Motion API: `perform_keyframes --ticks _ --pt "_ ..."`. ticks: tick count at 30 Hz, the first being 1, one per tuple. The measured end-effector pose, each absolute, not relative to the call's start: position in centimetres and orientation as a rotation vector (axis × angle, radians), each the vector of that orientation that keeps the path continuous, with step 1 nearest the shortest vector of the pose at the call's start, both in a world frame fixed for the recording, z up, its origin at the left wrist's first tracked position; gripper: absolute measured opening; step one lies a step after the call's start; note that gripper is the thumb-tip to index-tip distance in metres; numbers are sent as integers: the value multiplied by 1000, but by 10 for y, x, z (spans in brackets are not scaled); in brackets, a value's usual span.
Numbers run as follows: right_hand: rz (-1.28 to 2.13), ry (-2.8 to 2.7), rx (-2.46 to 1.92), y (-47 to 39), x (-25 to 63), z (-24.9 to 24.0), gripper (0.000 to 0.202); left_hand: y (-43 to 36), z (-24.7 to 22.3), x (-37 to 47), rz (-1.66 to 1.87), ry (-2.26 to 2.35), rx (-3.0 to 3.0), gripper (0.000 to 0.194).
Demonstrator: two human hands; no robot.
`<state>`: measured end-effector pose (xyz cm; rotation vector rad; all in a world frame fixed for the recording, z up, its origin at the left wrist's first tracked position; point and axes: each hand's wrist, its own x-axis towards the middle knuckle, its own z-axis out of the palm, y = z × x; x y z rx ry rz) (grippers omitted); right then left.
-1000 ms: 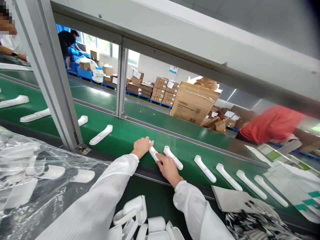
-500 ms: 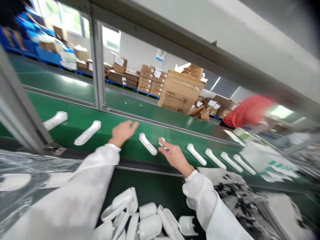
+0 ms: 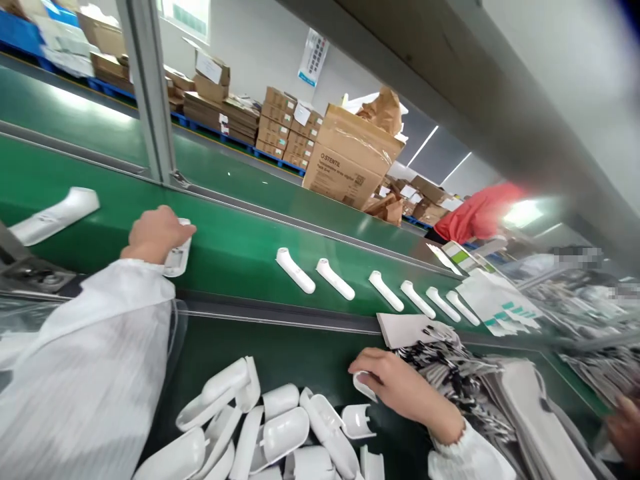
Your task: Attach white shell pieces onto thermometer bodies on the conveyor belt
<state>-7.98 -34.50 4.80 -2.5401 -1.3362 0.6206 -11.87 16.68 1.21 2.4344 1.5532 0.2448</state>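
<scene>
My left hand is over the green belt, its fingers closed on a white plastic casing that shows past the thumb. Down on the dark green near surface, my right hand has its fingers curled round a small white curved plastic cover, mostly hidden by the palm. Left of that hand lies a heap of similar white covers. Several slim white handheld casings lie spaced in a row along the belt. Another larger-looking casing lies left of my left hand.
Grey pouches with black cords pile up at the right. A co-worker's hand shows at the right edge. Metal posts and an overhead beam frame the belt. Beyond stand a cardboard box and a person in red.
My left hand has moved left along the belt and closed on a casing. My right hand has left the belt, come down to the near surface and holds a cover. The view has shifted.
</scene>
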Motion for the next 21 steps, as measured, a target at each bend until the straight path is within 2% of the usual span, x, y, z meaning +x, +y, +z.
perform_keyframes --ticks 1,5,7,9,13,17,21 --pt "638 -1346 -2512 -341 -76 49 34 167 13 -119 242 1517 2402 51" --pt "583 -1361 -2455 -319 -57 55 36 160 13 -121 205 1385 2395 52" --pt "539 -1379 -2334 -295 -49 56 40 155 11 -119 187 1333 2429 45" --pt "498 -1384 -2154 -258 -44 53 41 151 9 -116 195 1279 2440 38" --pt "338 -1289 -1924 -157 -45 33 39 144 6 -110 190 1244 2416 39" --pt "118 -1403 -1919 -80 -53 5 39 136 2 -108 197 1264 2425 42" --pt "2 -1735 -2019 -65 -59 -12 42 130 -1 -106 189 1254 2442 41"
